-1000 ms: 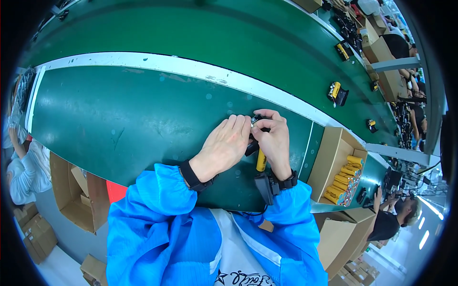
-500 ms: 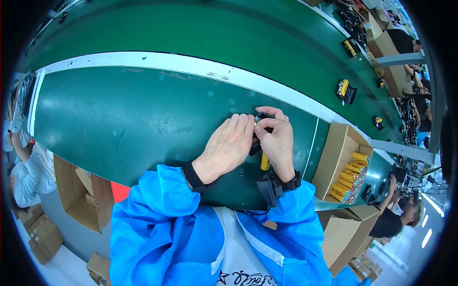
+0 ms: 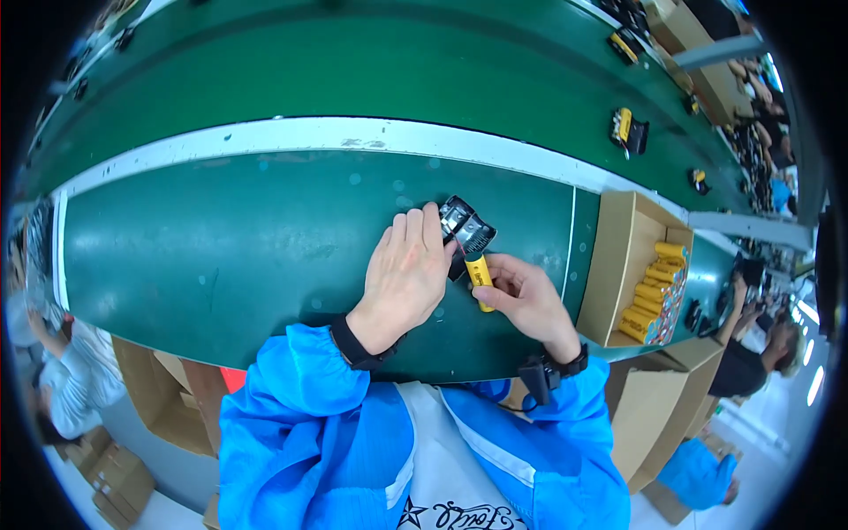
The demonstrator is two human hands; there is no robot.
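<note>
A yellow cylindrical battery (image 3: 479,279) is in my right hand (image 3: 533,300), pinched between thumb and fingers. Its far end meets the near edge of an open black plastic housing (image 3: 475,235), whose inside shows a bare metallic or shiny hollow. My left hand (image 3: 406,265) lies over the left side of that housing with its fingers together, steadying it on the green bench. A thin red wire seems to run by the housing and the battery; where it joins is hidden.
At my right stands a cardboard box (image 3: 609,265) with several yellow batteries (image 3: 652,296) in it. Beyond the white rail (image 3: 336,132), the green conveyor belt carries black-and-yellow units (image 3: 629,131). Open cartons (image 3: 658,406) stand below the bench edge, and other people work at both sides.
My right hand has left the housing and moved nearer and to the right, taking hold of the battery. The housing's open inside now shows. My left hand stays at the housing.
</note>
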